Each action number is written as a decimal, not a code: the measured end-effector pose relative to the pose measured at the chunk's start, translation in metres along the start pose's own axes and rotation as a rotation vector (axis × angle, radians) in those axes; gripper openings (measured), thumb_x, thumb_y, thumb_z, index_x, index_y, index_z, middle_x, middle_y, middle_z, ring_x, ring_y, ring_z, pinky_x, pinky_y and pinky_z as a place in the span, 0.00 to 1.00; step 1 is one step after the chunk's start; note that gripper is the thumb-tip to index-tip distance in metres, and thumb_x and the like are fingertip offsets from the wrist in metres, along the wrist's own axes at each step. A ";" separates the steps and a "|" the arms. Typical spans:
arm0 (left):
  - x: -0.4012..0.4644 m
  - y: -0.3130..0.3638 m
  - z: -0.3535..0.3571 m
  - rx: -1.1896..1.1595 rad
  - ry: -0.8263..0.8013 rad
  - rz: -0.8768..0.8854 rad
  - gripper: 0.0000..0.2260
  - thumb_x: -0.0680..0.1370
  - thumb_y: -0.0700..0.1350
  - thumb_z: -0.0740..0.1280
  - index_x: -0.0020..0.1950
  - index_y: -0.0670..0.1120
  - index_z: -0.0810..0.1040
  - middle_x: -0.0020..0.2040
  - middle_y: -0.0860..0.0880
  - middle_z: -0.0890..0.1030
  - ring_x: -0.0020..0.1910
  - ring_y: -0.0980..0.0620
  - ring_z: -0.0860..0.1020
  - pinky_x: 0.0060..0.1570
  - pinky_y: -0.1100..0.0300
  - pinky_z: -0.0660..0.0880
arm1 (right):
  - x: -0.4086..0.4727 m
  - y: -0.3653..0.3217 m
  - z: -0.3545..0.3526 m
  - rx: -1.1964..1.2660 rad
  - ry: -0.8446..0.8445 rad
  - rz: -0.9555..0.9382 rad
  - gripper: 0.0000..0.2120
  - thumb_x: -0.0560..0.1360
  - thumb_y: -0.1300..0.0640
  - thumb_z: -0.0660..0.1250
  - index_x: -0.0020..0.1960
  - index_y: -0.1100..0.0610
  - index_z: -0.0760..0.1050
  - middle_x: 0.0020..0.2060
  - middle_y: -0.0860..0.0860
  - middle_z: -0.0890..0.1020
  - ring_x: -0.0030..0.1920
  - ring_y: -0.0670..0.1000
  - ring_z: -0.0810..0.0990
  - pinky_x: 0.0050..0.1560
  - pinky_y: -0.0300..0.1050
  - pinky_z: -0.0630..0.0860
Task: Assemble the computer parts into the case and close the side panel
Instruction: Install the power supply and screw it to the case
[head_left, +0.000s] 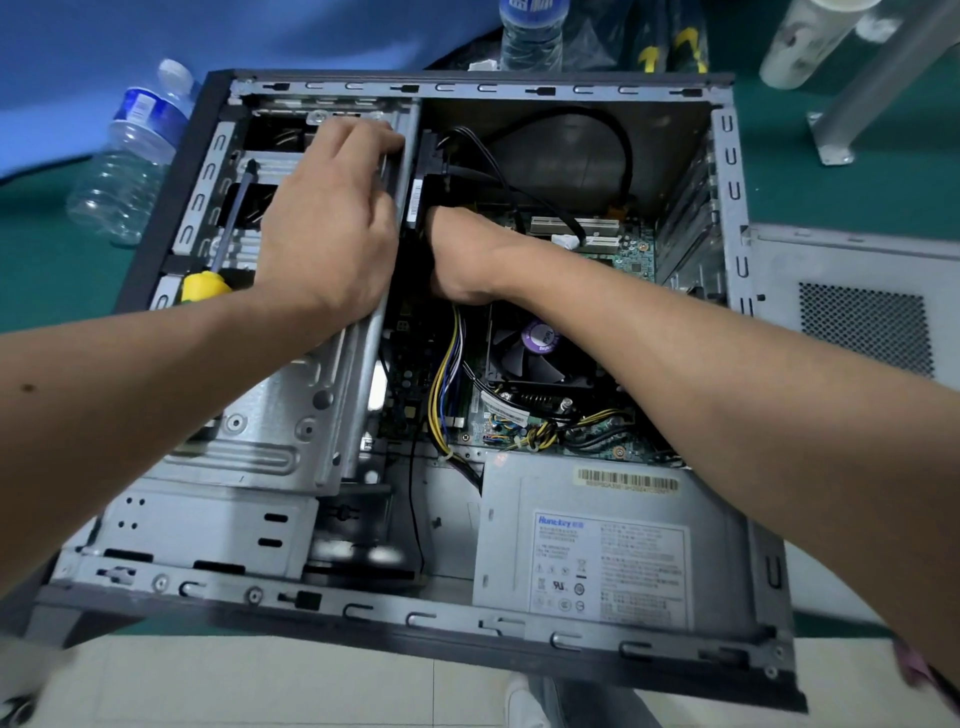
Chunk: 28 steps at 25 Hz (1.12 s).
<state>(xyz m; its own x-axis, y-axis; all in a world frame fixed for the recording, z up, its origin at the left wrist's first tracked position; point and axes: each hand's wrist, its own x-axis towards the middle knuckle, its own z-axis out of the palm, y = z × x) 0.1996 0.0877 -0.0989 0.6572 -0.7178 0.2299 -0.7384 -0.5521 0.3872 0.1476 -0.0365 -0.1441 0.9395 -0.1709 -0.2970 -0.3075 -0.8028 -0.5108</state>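
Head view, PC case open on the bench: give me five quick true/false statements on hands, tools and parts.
1. The left hand rests on the drive cage. True.
2. The right hand holds the screwdriver. False: the screwdriver lies untouched on the cage; the right hand reaches down inside the case, fingers hidden.
3. The side panel is fitted on the case. False: it lies off to the right of it.
4. The power supply sits in the case's near right corner. True.
5. The CPU fan is missing. False: it sits under the right forearm.
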 end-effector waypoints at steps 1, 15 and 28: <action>0.000 0.000 0.000 0.000 0.000 -0.002 0.21 0.77 0.41 0.54 0.69 0.45 0.71 0.68 0.46 0.71 0.62 0.45 0.73 0.59 0.51 0.70 | -0.001 0.000 -0.001 -0.003 -0.009 -0.006 0.03 0.74 0.65 0.64 0.48 0.60 0.74 0.45 0.57 0.79 0.46 0.55 0.78 0.36 0.38 0.67; -0.001 -0.001 0.000 -0.016 -0.004 -0.021 0.20 0.77 0.41 0.54 0.69 0.47 0.71 0.67 0.47 0.71 0.60 0.45 0.74 0.57 0.50 0.72 | 0.006 0.001 0.009 0.051 0.044 0.051 0.05 0.73 0.60 0.65 0.42 0.57 0.68 0.39 0.54 0.74 0.41 0.54 0.73 0.40 0.43 0.68; -0.002 0.002 -0.002 -0.027 -0.014 -0.042 0.20 0.77 0.41 0.54 0.69 0.47 0.71 0.68 0.48 0.70 0.60 0.44 0.74 0.56 0.50 0.72 | 0.005 -0.005 0.012 0.073 0.019 0.093 0.14 0.77 0.53 0.66 0.58 0.60 0.79 0.53 0.57 0.83 0.51 0.55 0.81 0.41 0.41 0.71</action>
<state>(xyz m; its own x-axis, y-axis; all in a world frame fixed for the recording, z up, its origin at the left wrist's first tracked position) 0.1971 0.0883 -0.0965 0.6854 -0.7000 0.2005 -0.7056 -0.5706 0.4201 0.1524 -0.0269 -0.1528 0.9087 -0.2546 -0.3307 -0.4034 -0.7391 -0.5395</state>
